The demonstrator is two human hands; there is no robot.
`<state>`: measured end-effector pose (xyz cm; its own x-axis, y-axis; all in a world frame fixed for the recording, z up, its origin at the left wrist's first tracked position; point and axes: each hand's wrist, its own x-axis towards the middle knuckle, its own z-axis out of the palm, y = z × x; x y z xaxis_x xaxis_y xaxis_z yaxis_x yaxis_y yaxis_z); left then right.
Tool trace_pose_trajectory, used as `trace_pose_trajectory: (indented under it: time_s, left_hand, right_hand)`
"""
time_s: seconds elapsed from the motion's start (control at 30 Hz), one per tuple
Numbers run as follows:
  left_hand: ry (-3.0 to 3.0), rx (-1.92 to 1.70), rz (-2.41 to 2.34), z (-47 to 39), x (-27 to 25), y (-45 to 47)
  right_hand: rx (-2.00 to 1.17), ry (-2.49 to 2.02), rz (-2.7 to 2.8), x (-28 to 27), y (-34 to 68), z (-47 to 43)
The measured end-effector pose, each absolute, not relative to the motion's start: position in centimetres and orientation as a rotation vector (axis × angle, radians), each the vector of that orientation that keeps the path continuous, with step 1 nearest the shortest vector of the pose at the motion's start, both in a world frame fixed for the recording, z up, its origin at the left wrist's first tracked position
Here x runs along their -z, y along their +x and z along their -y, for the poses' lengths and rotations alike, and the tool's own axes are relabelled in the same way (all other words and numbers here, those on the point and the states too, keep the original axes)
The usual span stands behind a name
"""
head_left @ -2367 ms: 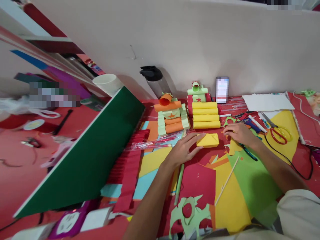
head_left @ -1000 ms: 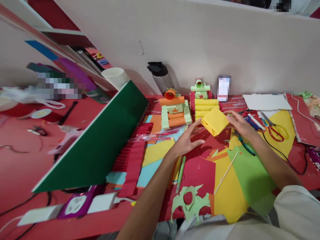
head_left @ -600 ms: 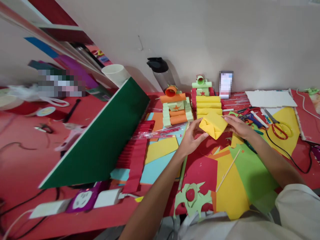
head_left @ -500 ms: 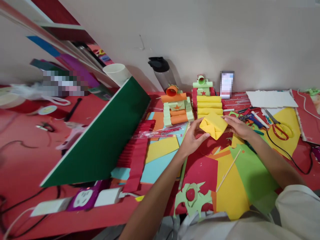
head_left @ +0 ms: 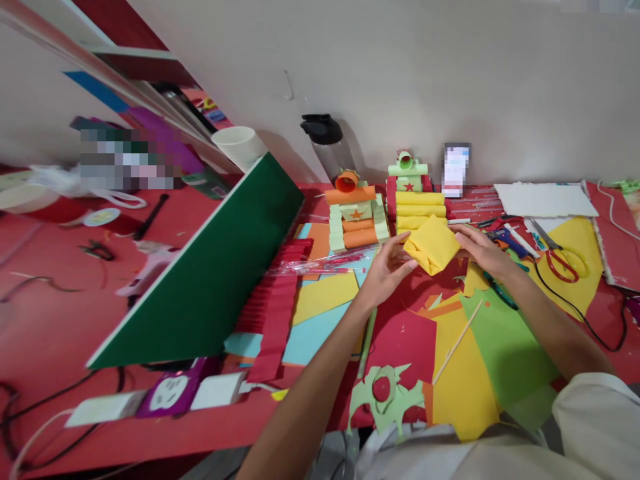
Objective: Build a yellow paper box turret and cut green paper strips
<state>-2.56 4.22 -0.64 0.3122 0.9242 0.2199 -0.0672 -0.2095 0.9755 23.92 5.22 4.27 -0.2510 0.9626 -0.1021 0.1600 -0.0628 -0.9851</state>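
Between my two hands is a folded yellow paper box (head_left: 433, 244), tilted, with its creased end facing left. My left hand (head_left: 389, 270) grips its left side, thumb below and fingers above. On the right edge, the fingers of my right hand (head_left: 483, 250) press against the paper; its thumb is hidden. Just behind the box stands a paper model with yellow rolls (head_left: 420, 204), a red star and a green tube on top. Left of that is a second paper model (head_left: 355, 217) in orange and pale green.
A green board (head_left: 210, 273) leans at the left, near a bottle (head_left: 327, 143) and a phone (head_left: 456, 170). Scissors (head_left: 560, 253) and a hot glue gun (head_left: 513, 241) lie right. Paper sheets, a wooden stick (head_left: 457, 341) and a cut pale green scrap (head_left: 385, 397) cover the front.
The yellow box has turned and tipped slightly in my hands, showing more of its flat top face. My right hand has shifted a little to the right. The view has moved slightly.
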Motion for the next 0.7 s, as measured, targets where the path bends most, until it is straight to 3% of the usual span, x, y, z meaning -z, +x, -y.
trace_pose_trajectory:
  time_s: [0.57,0.7]
  left_hand:
    - [1.442,-1.135,-0.795,-4.6,0.9,-2.5]
    - [1.341,-1.103,-0.813,-4.8,1.3,-2.8]
  right_hand:
    - [-1.476,-1.261,1.547,-3.4,23.7,-5.2]
    - [-1.283,-1.242,1.64,-3.9,23.7,-5.1]
